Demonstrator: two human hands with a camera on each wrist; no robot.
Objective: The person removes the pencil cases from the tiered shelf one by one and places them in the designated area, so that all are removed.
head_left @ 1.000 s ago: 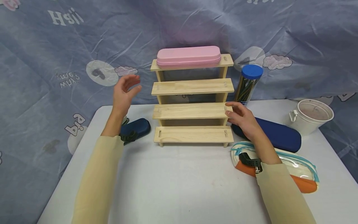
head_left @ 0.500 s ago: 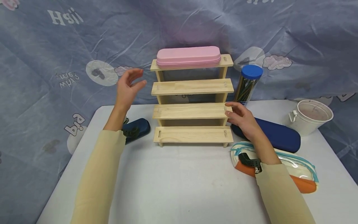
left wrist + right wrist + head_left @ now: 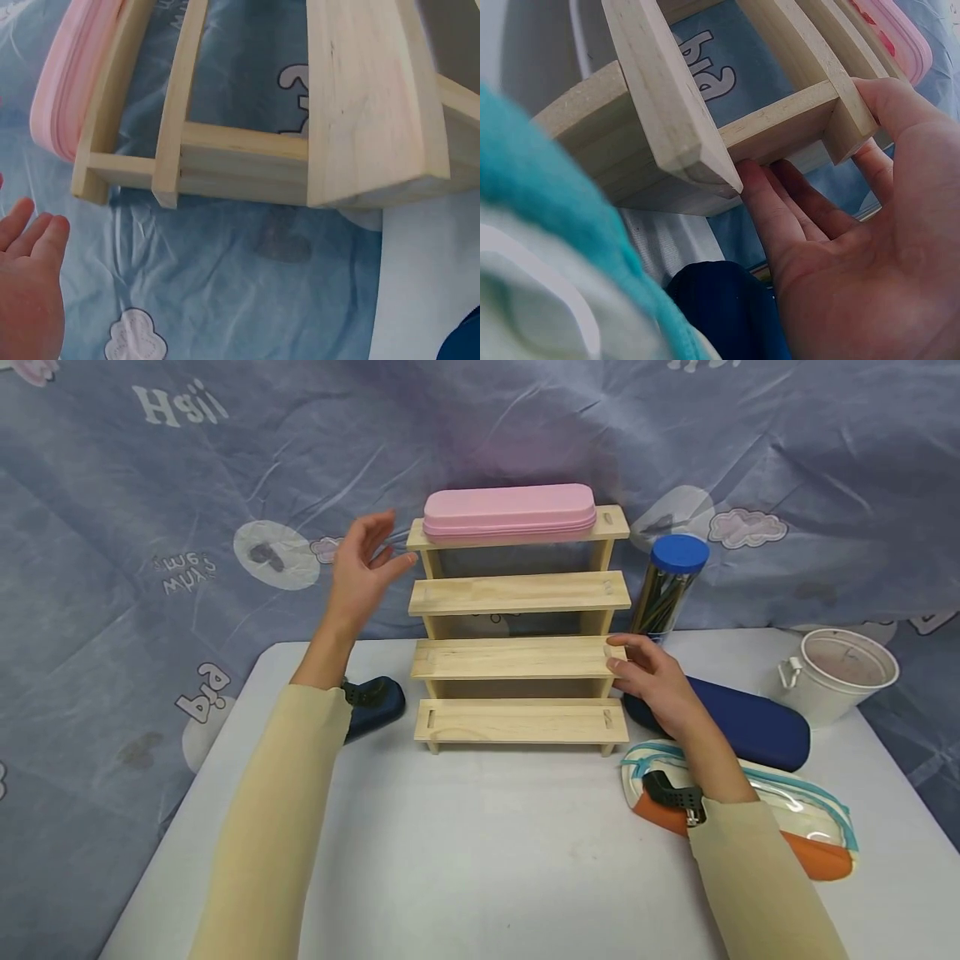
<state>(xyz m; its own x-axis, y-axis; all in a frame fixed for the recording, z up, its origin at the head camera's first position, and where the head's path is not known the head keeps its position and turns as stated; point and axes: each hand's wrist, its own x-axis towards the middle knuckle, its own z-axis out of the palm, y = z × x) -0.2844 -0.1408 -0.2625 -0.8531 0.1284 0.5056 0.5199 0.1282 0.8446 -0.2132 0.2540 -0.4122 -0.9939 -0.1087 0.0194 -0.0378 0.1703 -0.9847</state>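
A tiered wooden shelf [image 3: 519,658] stands against the cloth backdrop, with a pink pencil case [image 3: 510,513] lying on its top board. My left hand [image 3: 363,564] is raised beside the upper left end of the shelf, thumb and fingers apart and holding nothing. In the left wrist view, that hand [image 3: 34,292] is separated from the shelf's end by a gap. My right hand [image 3: 656,685] grips the shelf's right end at the second board from the bottom. Seen from the right wrist, the thumb lies at a board's edge and the fingers [image 3: 769,206] touch the side panel.
Behind my right hand are a clear jar with a blue lid [image 3: 678,556], a long navy case [image 3: 757,727] and a white bucket [image 3: 843,672]. An orange and cream pouch [image 3: 810,802] lies under my right wrist. A small dark blue case [image 3: 378,706] sits by my left forearm.
My left hand has moved up and to the right, closer to the upper left end of the shelf. My right hand stays on the shelf's right end.
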